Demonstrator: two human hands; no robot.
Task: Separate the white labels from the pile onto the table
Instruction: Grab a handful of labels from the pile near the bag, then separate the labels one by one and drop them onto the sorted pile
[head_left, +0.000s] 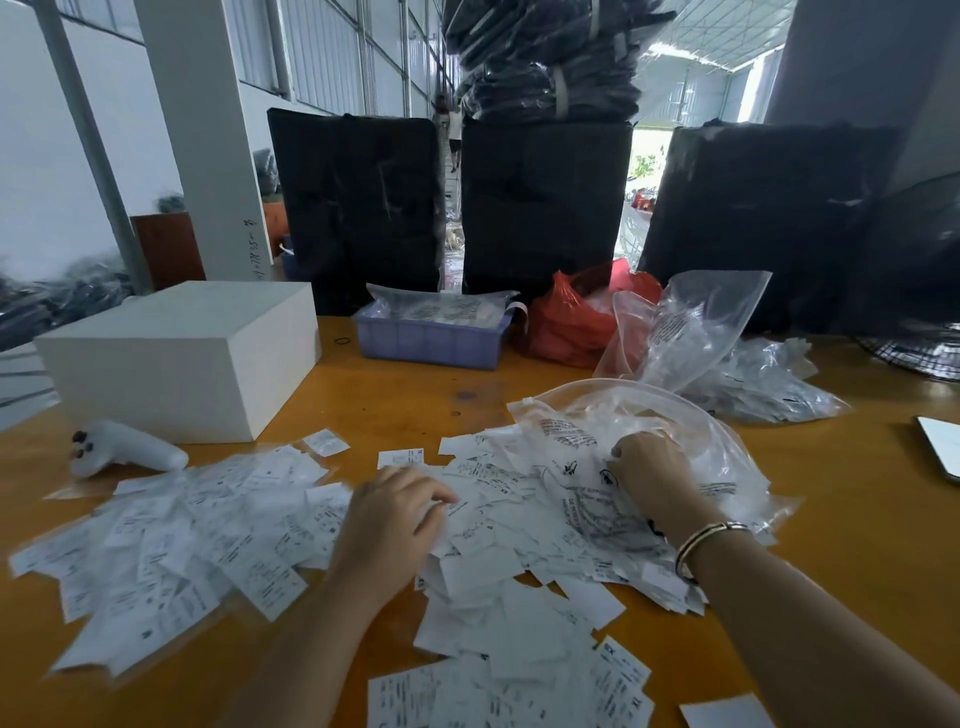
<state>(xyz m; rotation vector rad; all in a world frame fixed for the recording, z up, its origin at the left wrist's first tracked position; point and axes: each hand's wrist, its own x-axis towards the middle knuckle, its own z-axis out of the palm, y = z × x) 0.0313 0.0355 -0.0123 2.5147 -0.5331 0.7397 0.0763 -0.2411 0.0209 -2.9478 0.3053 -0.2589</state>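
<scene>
- I see the table (405, 395) carrying the white labels (208, 540) in a loose heap across its near edge, thickest toward the left corner.
- They are thin printed slips, overlapping and partly under a clear bag (691, 447).
- My right hand (649, 467) curls into that bag; what it grasps I cannot tell.
- My left hand (395, 514) pinches slips with bent fingers.
- I'd fan them outward gently, lifting few at a time.
</scene>
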